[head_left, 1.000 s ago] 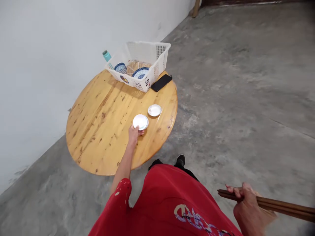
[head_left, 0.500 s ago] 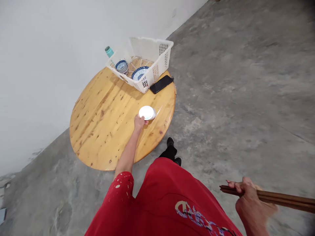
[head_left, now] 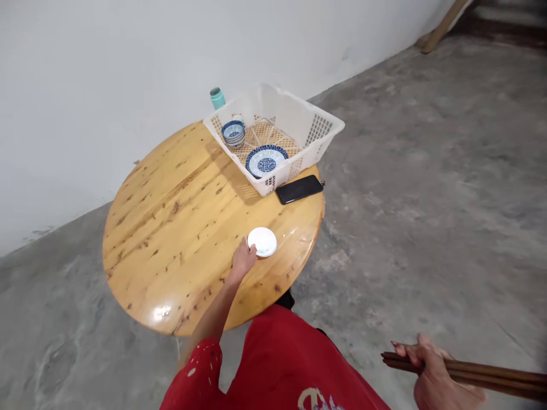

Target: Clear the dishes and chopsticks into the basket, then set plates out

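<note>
Nearest is the red shirt (head_left: 277,364) of the person, with a pale print low on the front. At the lower right, away from the table, the right hand (head_left: 442,381) is closed around a bundle of brown sticks (head_left: 491,376), which lie almost level and run out toward the right edge of the view.

The left arm reaches forward over the round wooden table (head_left: 171,228). Its left hand (head_left: 244,257) pinches the white dish (head_left: 262,242) at the left rim, the thumb on top. The dish is above the right part of the table, close to its near edge (whether it touches the wood, I cannot tell).

Farther, a black phone (head_left: 299,189) lies flat near the table's right edge, just beside the white basket (head_left: 273,99). Inside the basket, a blue-patterned plate (head_left: 267,161) is in the nearer corner, and a stack of small blue bowls (head_left: 233,134) is at the left. Behind the basket's left corner stands a turquoise bottle (head_left: 217,98), close to the pale wall (head_left: 106,85).
</note>
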`<act>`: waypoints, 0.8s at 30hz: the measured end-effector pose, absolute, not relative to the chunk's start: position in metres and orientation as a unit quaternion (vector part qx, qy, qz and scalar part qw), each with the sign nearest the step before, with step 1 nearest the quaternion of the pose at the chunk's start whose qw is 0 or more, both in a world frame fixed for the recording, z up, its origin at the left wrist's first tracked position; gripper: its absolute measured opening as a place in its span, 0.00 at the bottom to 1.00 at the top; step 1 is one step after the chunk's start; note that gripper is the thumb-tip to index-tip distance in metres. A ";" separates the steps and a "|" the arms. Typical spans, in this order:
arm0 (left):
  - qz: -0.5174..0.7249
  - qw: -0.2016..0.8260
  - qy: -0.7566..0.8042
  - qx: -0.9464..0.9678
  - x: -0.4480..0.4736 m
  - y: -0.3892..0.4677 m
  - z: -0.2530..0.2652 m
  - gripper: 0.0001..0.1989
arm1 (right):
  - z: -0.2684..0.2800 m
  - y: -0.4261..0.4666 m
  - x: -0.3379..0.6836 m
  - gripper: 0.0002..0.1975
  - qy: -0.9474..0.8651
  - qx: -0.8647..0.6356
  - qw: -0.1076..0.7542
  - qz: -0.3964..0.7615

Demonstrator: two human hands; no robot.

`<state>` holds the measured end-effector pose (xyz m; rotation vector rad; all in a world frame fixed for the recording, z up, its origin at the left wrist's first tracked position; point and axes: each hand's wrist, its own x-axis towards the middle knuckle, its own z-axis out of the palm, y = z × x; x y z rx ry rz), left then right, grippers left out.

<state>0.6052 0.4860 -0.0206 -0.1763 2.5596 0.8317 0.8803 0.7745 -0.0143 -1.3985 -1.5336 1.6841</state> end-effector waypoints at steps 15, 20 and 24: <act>0.551 0.228 0.779 -0.193 0.623 0.498 -0.052 0.22 | -0.009 0.794 0.790 0.32 -0.597 -0.472 0.126 0.636; 0.478 0.174 0.840 -0.186 0.628 0.511 -0.046 0.20 | -0.006 0.815 0.764 0.29 -0.615 -0.415 0.118 0.660; 0.459 0.156 0.852 -0.198 0.632 0.516 -0.046 0.20 | -0.009 0.839 0.743 0.27 -0.644 -0.367 0.078 0.667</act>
